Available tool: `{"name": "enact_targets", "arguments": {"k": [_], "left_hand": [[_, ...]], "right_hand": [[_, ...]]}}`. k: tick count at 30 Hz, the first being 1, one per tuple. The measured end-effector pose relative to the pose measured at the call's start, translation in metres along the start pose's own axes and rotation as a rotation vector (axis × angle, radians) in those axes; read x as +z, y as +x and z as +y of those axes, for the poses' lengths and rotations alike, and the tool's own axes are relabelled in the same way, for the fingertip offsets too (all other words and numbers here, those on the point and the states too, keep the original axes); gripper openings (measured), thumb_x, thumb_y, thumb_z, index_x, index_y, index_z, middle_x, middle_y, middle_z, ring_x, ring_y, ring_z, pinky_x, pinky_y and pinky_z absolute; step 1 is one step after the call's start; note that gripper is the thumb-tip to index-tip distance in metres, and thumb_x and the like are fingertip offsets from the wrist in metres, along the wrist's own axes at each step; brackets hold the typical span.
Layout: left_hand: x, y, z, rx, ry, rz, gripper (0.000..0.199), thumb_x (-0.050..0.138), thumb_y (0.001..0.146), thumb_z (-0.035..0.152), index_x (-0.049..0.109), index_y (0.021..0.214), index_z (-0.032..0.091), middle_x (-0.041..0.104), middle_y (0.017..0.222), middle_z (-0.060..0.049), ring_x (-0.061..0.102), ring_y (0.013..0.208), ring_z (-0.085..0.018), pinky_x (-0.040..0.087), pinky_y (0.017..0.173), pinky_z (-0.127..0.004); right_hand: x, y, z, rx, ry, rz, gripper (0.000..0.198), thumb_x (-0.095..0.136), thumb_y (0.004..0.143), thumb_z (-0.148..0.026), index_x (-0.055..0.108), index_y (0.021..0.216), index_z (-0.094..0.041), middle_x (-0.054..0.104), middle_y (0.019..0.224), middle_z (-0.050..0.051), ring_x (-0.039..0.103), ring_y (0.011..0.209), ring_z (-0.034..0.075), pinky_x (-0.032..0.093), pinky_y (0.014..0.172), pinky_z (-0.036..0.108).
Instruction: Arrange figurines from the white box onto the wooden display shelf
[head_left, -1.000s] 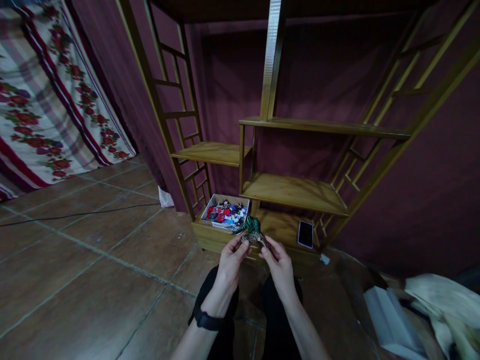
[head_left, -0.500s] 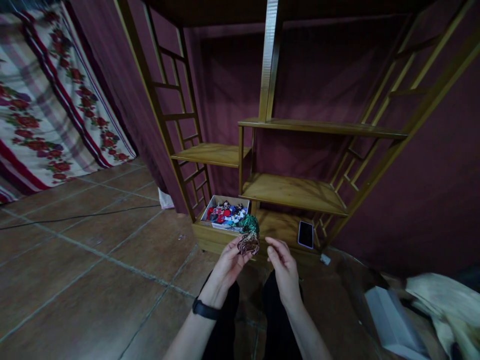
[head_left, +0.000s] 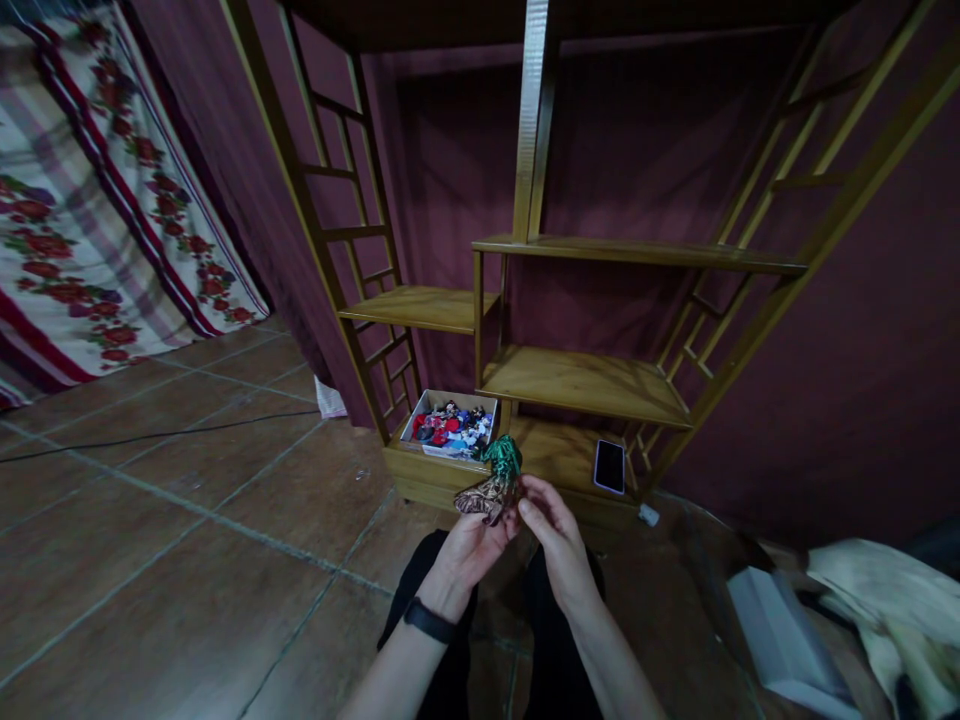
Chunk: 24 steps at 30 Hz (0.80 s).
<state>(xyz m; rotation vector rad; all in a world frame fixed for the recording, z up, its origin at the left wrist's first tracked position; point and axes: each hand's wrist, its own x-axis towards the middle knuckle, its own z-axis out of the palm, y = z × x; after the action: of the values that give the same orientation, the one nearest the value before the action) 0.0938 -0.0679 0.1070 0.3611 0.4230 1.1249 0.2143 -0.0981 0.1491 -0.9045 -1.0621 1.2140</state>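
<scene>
Inward came my right hand [head_left: 556, 532], apart half a second earlier, while the green-and-brown piece [head_left: 498, 485] swung its brown end left. At lower centre of the frame, my left hand [head_left: 475, 548] held it from below; whether my right hand pinched its right side, I couldn't tell from here.

figure [head_left: 493, 492]: shiny green up top, brownish bronze below, nice combo
toys [head_left: 450, 427]: proper jumble of red, blue, white and black
toy box [head_left: 444, 453]: whitish
phone [head_left: 609, 466]: black screen, lilac edge
wristband [head_left: 430, 621]: plain black
trousers [head_left: 551, 650]: black too
shelf [head_left: 585, 385]: yellowish-brown wood tone
wall [head_left: 862, 380]: deep maroon
blanket [head_left: 97, 200]: off-white, red roses with green leaves, plus dark red stripes
floor [head_left: 150, 570]: brown squares, paler grid lines
cloth [head_left: 885, 595]: cream, pretty much
</scene>
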Motion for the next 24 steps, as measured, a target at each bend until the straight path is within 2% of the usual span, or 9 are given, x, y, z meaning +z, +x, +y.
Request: {"name": "enact_targets", "arguments": {"k": [5,11,16,19,24], "left_hand": [[0.0061,-0.0009,-0.0030,0.048,0.066,0.042,0.022,0.069,0.066,0.024,0.064,0.086,0.015,0.065,0.081,-0.005,0.058,0.074,-0.013,0.046,0.077,-0.029],[0.0104,-0.0014,-0.0061,0.057,0.019,0.045,0.024,0.069,0.066,0.026,0.065,0.087,0.015,0.066,0.091,-0.007,0.059,0.085,-0.017,0.044,0.084,-0.032],[0.0082,0.0001,-0.0081,0.068,-0.012,0.070,0.015,0.070,0.065,0.024,0.064,0.075,0.015,0.062,0.067,-0.002,0.057,0.066,-0.012,0.047,0.077,-0.029],[0.0066,0.0014,-0.0092,0.066,-0.027,0.084,0.012,0.069,0.066,0.023,0.063,0.071,0.014,0.059,0.061,-0.001,0.055,0.061,-0.011,0.047,0.071,-0.028],[0.0043,0.0046,-0.0069,0.071,0.045,0.071,0.022,0.071,0.063,0.022,0.063,0.083,0.014,0.064,0.080,-0.004,0.058,0.075,-0.015,0.046,0.076,-0.030]], "right_hand": [[0.0035,-0.0008,-0.0029,-0.016,-0.022,-0.010,0.031,0.058,0.075,-0.034,0.059,0.103,-0.024,0.063,0.101,0.004,0.057,0.095,0.020,0.044,0.088,0.036],[0.0056,-0.0014,-0.0038,-0.060,-0.072,-0.001,0.026,0.058,0.075,-0.031,0.060,0.100,-0.023,0.062,0.100,0.004,0.056,0.095,0.019,0.043,0.089,0.036],[0.0045,0.0001,0.0007,-0.103,-0.135,0.019,0.023,0.058,0.076,-0.030,0.061,0.097,-0.023,0.061,0.100,0.004,0.056,0.095,0.019,0.042,0.089,0.036],[0.0040,0.0011,0.0035,-0.108,-0.141,0.035,0.024,0.057,0.076,-0.032,0.061,0.098,-0.022,0.062,0.100,0.005,0.056,0.094,0.019,0.043,0.088,0.036],[0.0033,0.0002,0.0010,-0.100,-0.153,0.051,0.025,0.053,0.079,-0.034,0.062,0.099,-0.023,0.062,0.103,0.004,0.055,0.099,0.020,0.041,0.092,0.037]]}}
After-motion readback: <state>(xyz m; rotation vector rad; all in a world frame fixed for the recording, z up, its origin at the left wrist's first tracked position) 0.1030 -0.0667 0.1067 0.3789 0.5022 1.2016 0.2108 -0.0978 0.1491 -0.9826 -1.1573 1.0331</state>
